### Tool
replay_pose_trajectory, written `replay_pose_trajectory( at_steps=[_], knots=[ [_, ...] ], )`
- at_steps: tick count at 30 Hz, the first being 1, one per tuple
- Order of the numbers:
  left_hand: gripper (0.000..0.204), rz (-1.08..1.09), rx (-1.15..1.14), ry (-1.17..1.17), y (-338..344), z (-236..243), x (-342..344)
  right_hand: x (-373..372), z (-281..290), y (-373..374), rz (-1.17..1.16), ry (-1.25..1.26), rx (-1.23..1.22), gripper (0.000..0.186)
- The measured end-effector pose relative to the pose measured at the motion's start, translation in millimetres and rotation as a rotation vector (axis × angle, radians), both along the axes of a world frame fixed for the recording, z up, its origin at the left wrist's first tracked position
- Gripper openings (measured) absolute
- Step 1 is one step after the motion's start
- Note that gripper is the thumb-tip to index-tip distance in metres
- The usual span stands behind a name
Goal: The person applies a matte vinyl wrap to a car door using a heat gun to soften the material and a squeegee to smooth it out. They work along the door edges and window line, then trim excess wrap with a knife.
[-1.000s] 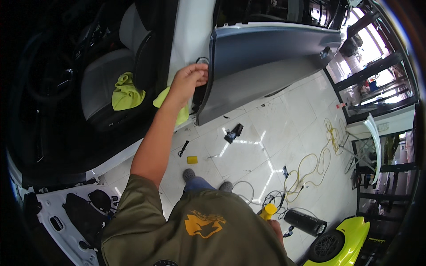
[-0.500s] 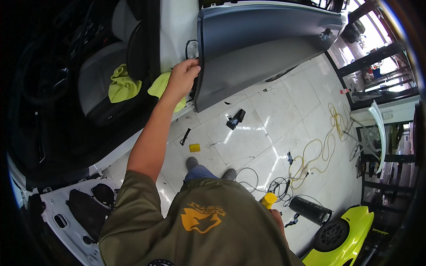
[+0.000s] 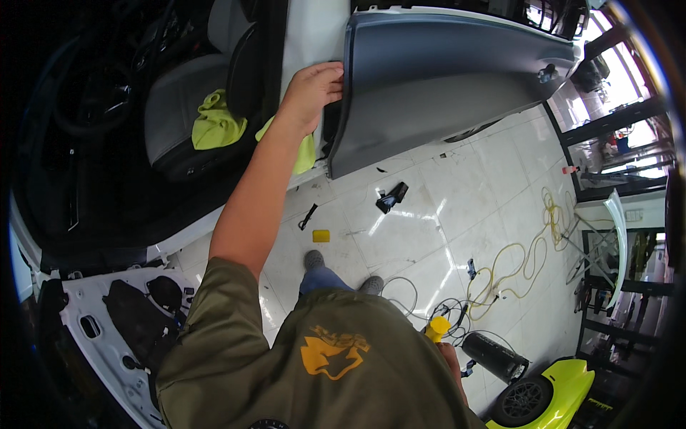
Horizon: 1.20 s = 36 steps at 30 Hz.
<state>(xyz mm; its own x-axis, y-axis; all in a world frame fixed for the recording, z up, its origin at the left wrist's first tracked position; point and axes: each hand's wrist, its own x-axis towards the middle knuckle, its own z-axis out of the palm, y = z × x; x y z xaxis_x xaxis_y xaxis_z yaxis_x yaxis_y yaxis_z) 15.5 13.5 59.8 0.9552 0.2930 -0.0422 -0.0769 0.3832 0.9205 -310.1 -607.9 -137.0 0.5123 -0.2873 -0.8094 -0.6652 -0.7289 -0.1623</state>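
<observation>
My left hand (image 3: 313, 89) reaches up to the near vertical edge of a dark grey car door or panel (image 3: 429, 93). Its fingers are extended and slightly apart, with the tips touching or just beside that edge. Behind the wrist, a yellow-green cloth (image 3: 304, 151) hangs by the white car body (image 3: 304, 39). Low on the right, my right hand (image 3: 451, 355) is closed around a tool with a round yellow end (image 3: 437, 329). My shirt covers most of that hand, and the tool's kind does not show.
Another yellow-green cloth (image 3: 218, 123) lies on the car seat (image 3: 179, 93). On the tiled floor are a black part (image 3: 391, 198), a yellow block (image 3: 321, 236), a black cylinder (image 3: 494, 357) and tangled hoses (image 3: 511, 254). A bright yellow-green car part with a wheel (image 3: 525, 400) stands lower right.
My left hand has slid farther up along the panel's edge, and its fingers have straightened. The whole view has shifted a little. My right hand keeps its tool.
</observation>
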Motion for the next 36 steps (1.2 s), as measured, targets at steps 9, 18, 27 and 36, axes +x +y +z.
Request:
replay_pose_trajectory(
  at_steps=[9,18,27,36],
  knots=[
    [0.027,0.055,-0.073,-0.034,0,42,16,22,13,12,0.003,-0.094,-0.074,0.037],
    [0.030,0.058,0.076,-0.073,7,48,50,-9,-43,-26,0.088,-0.024,-0.149,0.041],
    [0.028,0.026,0.128,0.037,20,29,47,-30,-65,-41,-0.139,0.083,-0.197,0.049],
    [0.040,0.337,0.100,0.007,-9,21,66,-6,-135,-139,-0.184,0.086,-0.081,0.054]
  ],
)
